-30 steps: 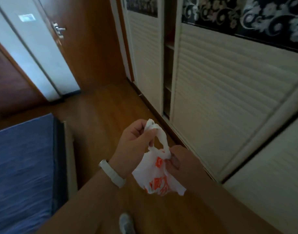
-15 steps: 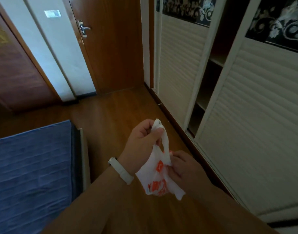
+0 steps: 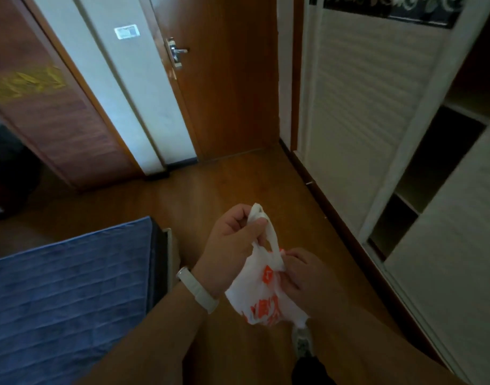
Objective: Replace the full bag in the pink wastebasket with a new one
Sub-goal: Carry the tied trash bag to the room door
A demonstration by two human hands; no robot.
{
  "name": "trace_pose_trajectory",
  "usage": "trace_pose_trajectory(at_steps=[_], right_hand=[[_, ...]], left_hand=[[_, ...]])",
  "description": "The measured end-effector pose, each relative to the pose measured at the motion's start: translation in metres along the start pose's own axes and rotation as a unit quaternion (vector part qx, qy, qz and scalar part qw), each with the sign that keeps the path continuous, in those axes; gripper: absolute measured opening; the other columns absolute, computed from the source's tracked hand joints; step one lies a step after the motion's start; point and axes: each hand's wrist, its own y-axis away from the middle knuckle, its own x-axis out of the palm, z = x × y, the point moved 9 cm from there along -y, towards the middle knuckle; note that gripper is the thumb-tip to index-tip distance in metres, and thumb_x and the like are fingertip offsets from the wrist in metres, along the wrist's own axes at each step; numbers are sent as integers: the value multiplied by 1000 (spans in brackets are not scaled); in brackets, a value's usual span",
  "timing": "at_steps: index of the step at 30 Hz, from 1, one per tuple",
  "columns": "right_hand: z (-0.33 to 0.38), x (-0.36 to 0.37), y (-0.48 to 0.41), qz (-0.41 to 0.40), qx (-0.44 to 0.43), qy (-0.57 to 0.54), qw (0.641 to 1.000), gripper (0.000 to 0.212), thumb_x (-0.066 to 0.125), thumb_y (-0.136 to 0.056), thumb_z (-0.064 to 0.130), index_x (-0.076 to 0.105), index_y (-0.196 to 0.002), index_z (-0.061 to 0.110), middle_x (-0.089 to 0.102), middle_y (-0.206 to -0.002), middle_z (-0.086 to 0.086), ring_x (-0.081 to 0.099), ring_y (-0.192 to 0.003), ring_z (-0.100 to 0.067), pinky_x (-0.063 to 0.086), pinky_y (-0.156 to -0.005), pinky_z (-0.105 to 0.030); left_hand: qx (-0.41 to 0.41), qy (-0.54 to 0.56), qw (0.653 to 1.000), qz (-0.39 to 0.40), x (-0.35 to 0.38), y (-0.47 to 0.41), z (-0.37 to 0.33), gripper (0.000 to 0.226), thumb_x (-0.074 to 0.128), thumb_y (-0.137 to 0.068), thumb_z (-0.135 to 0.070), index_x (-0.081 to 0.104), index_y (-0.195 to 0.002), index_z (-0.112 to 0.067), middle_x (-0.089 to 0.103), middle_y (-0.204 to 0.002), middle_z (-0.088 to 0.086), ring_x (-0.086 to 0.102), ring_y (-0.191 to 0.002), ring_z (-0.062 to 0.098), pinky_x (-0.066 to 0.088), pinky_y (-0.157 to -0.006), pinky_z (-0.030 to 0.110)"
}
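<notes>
Wood floor is filling most of the view. The person is standing on it, one shoe showing just below the hands. Wardrobe with slatted sliding doors is running down the right side, one bay standing open. Bed with a blue cover is sitting lower left. Brown door at the far end is standing shut, metal door handle on its left edge.

Pink wastebasket isn't showing anywhere in frame, so I can't tell which way it lies from the hands. Full bag isn't showing either.

New bag, white with orange print, is hanging crumpled in the air between both hands, over the floor and ahead of the body. Its long axis is running from the handle loop at the top, away from the body, down to the bunched bottom nearer the body.

Left hand is pinching the loop, thumb over curled fingers. Right hand is pinching the bag's right edge lower down. Hands are close together, both clamped on plastic, neither nearer. White wristband is sitting on the left wrist.

Judgement: bag is being worked open. Next it needs pulling apart crosswise to that axis, then carrying to the basket.
</notes>
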Motion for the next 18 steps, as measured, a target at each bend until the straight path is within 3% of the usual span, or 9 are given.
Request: trace_pose_trajectory(at_steps=[3,6,10,14,18], right_hand=[[-18,0,-68,-5,-25,-33,999,26,46,-92,41,59,-104,22,64,-96,4,54,-79,-4,40,-70,-8],[-35,-4,-130,1,-48,-50,998,31,43,-94,45,60,-103,21,64,-97,5,49,-80,2,33,-70,-2],[-55,0,-206,17,-76,-53,996,35,44,-93,44,64,-105,17,65,-102,1,52,-86,-2,37,-74,-5],[-58,20,-267,34,-86,-56,994,35,45,-93,45,62,-110,20,65,-108,2,61,-93,-11,51,-82,-21],[-55,60,-324,52,-96,-51,993,39,43,-94,52,62,-110,22,66,-107,5,61,-91,-7,43,-84,-13]], left_hand=[[-7,7,1000,-29,-15,-63,-4,20,47,-97,-6,59,-82,-10,61,-64,-5,58,-63,11,53,-71,27],[-11,30,999,-42,-25,-121,-11,20,47,-96,-3,58,-81,-9,61,-63,-3,58,-62,11,52,-68,22],[4,33,997,-67,-48,-186,-13,23,49,-95,-3,60,-78,-13,62,-64,-1,59,-62,13,51,-66,24],[-5,39,996,-86,-87,-231,-6,22,50,-96,-6,63,-80,-16,62,-68,1,59,-65,16,50,-67,25],[-7,39,993,-109,-142,-270,9,18,53,-94,-13,65,-82,-21,62,-74,3,59,-72,22,55,-75,32]])
